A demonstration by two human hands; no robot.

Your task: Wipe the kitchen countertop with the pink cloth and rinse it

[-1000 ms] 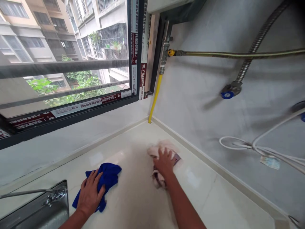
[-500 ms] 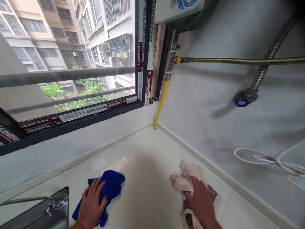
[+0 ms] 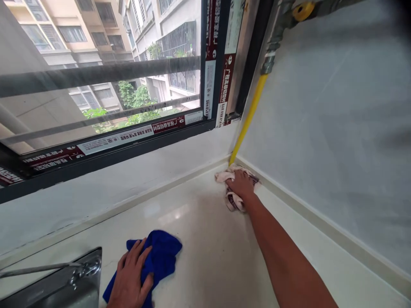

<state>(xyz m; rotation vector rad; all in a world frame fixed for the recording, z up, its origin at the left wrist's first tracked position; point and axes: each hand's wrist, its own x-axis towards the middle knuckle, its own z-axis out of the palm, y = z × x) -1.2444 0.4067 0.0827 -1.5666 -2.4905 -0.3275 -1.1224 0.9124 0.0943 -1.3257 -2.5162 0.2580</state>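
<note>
My right hand (image 3: 240, 184) reaches into the far corner of the countertop (image 3: 205, 239). It presses down on a crumpled pale pink cloth (image 3: 236, 203) with dark patches, its fingers bent over the fabric. The cloth lies against the foot of the yellow hose (image 3: 248, 122). Nearer and to the left, my left hand (image 3: 133, 271) lies flat on a bunched blue cloth (image 3: 165, 252), fingers stretched and thumb apart. Part of the blue cloth is hidden under the palm.
A metal sink (image 3: 86, 284) with a faucet (image 3: 83, 271) sits at the lower left. Along the left wall runs a dark window frame (image 3: 135, 147); a grey wall (image 3: 337, 128) rises on the right. Above the hose is a pipe valve with a yellow knob (image 3: 303, 10).
My right hand has slid the pale cloth forward and left into the corner by the hose. The left hand stays on the blue cloth. The view has shifted closer to the corner.
</note>
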